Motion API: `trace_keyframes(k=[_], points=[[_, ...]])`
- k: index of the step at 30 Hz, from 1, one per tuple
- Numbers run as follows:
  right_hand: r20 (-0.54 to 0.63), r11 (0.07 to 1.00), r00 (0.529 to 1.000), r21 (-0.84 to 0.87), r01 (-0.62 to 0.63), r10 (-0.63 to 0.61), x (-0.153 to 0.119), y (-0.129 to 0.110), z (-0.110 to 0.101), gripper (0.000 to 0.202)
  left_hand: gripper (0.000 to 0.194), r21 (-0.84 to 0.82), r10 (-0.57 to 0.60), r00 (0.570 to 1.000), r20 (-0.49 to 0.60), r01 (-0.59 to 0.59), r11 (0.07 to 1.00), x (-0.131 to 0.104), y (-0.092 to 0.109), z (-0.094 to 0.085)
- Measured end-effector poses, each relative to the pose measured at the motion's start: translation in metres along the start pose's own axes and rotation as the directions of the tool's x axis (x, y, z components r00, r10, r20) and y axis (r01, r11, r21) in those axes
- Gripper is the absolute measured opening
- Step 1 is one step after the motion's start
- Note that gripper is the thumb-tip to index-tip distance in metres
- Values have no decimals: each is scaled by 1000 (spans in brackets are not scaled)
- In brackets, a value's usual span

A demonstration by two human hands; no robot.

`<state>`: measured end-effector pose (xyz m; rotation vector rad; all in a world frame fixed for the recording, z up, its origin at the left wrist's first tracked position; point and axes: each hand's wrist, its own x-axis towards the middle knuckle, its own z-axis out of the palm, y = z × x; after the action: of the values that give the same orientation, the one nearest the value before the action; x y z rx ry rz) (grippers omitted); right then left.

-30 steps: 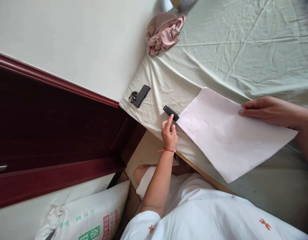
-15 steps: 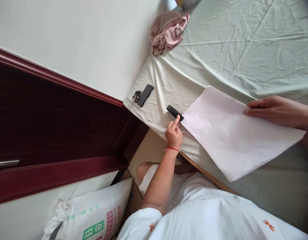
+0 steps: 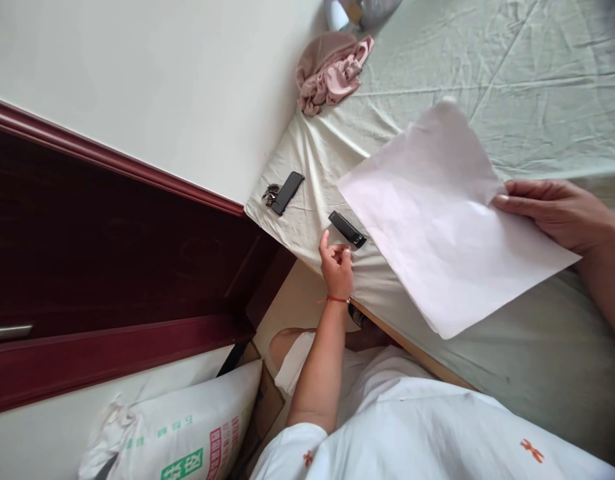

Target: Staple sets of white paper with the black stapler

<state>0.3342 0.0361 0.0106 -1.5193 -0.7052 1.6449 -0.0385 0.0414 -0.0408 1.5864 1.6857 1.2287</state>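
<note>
White paper sheets (image 3: pixel 447 233) hang tilted over the cloth-covered table, gripped at their right edge by my right hand (image 3: pixel 552 210), thumb on top. A black stapler (image 3: pixel 347 229) lies on the cloth, left of the paper and not touching it. Just below the stapler is my left hand (image 3: pixel 337 265), its index finger raised apart from the other, curled fingers and nothing held in it. A red string circles the left wrist.
A black oblong object (image 3: pixel 288 193) with keys (image 3: pixel 271 194) lies near the table's left corner. Pink cloth (image 3: pixel 330 73) is bunched against the wall (image 3: pixel 187 80). A dark red wooden panel (image 3: pixel 112 233) and a printed white sack (image 3: pixel 187 427) stand at the left.
The paper has come away from the stapler, its far corner lifted up. My left hand has let go of the stapler and drawn back slightly left. My right hand has moved up a little.
</note>
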Motion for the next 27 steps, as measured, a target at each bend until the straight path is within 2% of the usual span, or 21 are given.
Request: trace_keyframes(k=[3,4,6,7,9,11,15,18,22,27], points=[[32,1000,999,24,19,-20,-1,2,1,38,32,-152,-98,993,-64,87,985,-3,6,-3],[62,1000,998,10,17,-17,-1,2,1,38,29,-173,-107,992,-59,96,980,-6,11,-4],[125,999,992,-42,18,-13,-1,1,2,39,32,-220,-112,993,-32,103,970,-13,21,-6],[148,997,989,-75,22,-11,-1,1,2,39,36,-262,-129,992,15,128,956,-17,26,-7],[172,989,985,-143,30,-5,-2,-1,3,42,48,-328,-202,969,145,239,914,-26,34,-5],[176,977,984,-212,32,6,-3,-3,4,44,55,-349,-254,942,221,319,881,-35,37,-1],[197,937,980,-342,72,-3,-5,-4,4,43,46,-263,-193,945,265,264,928,-43,31,5],[220,908,975,-404,111,-21,-1,0,3,46,39,-262,-202,949,240,264,928,-43,26,8],[191,875,978,-456,164,-84,8,7,2,60,40,-293,-248,954,166,288,912,-40,21,11],[192,772,976,-604,197,-99,8,5,7,65,44,-264,-259,961,96,276,924,-39,20,12]])
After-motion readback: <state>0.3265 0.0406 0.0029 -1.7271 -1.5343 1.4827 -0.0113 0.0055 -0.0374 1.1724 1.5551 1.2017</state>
